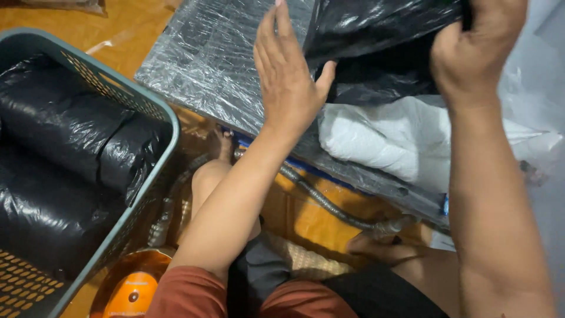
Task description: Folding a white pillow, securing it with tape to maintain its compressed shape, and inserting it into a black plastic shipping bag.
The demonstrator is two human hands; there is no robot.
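My left hand [288, 76] is raised with fingers spread, its thumb touching the edge of a black plastic bag [376, 35] at the top of the view. My right hand [471, 50] is closed on that bag's upper right part. The bag hangs over a low table wrapped in clear plastic film [206, 59]. Just below the bag lies a folded white cloth [382, 138] on the table.
A grey-green plastic basket [150, 106] at the left holds rolled black plastic bundles [65, 153]. A corrugated metal hose [329, 206] runs under the table by my legs. An orange round device [132, 288] sits on the floor below the basket.
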